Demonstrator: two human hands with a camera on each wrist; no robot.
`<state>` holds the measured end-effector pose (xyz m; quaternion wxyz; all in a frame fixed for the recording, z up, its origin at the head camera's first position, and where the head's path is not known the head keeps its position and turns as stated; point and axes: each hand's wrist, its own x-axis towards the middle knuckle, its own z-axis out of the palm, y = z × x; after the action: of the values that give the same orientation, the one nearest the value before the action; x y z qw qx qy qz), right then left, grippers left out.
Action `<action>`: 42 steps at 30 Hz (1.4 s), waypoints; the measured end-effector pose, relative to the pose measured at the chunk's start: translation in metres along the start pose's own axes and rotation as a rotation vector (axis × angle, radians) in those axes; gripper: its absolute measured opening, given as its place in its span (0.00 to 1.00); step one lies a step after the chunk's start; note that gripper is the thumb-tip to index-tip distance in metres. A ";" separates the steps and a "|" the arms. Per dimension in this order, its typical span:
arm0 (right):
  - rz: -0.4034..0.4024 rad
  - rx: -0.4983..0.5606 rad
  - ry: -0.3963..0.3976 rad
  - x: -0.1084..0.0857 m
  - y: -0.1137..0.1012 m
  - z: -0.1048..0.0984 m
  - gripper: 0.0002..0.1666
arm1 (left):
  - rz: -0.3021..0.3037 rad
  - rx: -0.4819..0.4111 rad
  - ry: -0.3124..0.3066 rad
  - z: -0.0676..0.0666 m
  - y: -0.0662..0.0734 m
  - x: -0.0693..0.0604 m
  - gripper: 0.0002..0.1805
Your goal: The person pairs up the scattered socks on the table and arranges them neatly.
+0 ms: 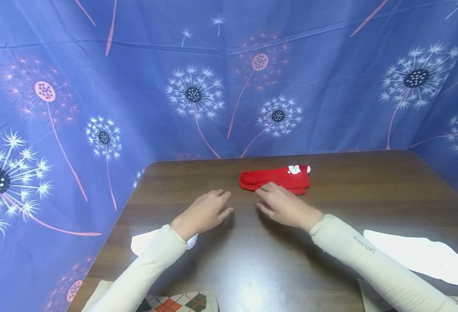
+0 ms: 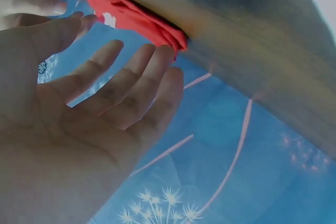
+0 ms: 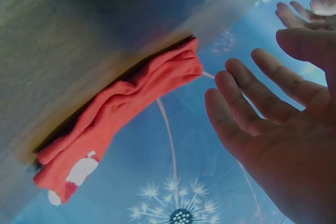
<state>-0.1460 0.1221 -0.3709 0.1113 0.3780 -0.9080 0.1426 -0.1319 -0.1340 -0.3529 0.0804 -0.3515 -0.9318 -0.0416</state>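
Nothing is grasped; the left hand [image 1: 203,212] hangs loose at lower centre of the head view, the right hand [image 1: 285,206] likewise just rightward; a folded red cloth [image 1: 272,176] lies near the right fingertips, right of centre; one white cloth [image 1: 141,243] sits lower left, another white cloth [image 1: 424,255] lower right.

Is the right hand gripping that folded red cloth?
No, the right wrist view shows the fingers of the right hand apart from the folded red cloth, with blue curtain visible between them.
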 end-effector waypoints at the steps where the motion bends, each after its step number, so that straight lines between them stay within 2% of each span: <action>1: -0.005 -0.001 0.002 0.000 -0.001 0.000 0.23 | -0.003 -0.005 0.002 -0.001 0.000 -0.005 0.16; 5: -0.033 -0.004 0.003 -0.001 -0.008 0.003 0.19 | -0.032 -0.027 -0.003 -0.004 -0.002 -0.026 0.17; 11: -0.081 -0.004 -0.011 0.004 -0.023 0.008 0.14 | -0.133 -0.059 -0.007 -0.006 -0.011 -0.058 0.21; 15: -0.122 -0.016 -0.024 0.011 -0.035 0.013 0.13 | -0.182 -0.060 -0.003 -0.003 -0.018 -0.079 0.19; 19: -0.149 -0.022 -0.035 0.016 -0.045 0.018 0.13 | -0.205 -0.058 -0.005 0.000 -0.022 -0.097 0.16; 24: -0.184 -0.023 -0.036 0.024 -0.056 0.024 0.13 | -0.235 -0.048 0.026 0.000 -0.026 -0.114 0.16; 30: -0.214 -0.015 -0.038 0.034 -0.071 0.032 0.12 | -0.267 -0.040 0.031 0.001 -0.032 -0.132 0.15; 36: -0.228 0.027 -0.067 0.046 -0.087 0.043 0.11 | -0.294 -0.024 0.055 0.000 -0.039 -0.151 0.15; 42: -0.228 0.066 -0.133 0.065 -0.095 0.051 0.14 | -0.330 -0.014 0.062 -0.007 -0.052 -0.160 0.14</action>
<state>-0.1276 -0.0019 -0.3815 0.0540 0.4908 -0.8593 0.1332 -0.0473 -0.2780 -0.3760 0.0986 -0.1926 -0.9737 -0.0715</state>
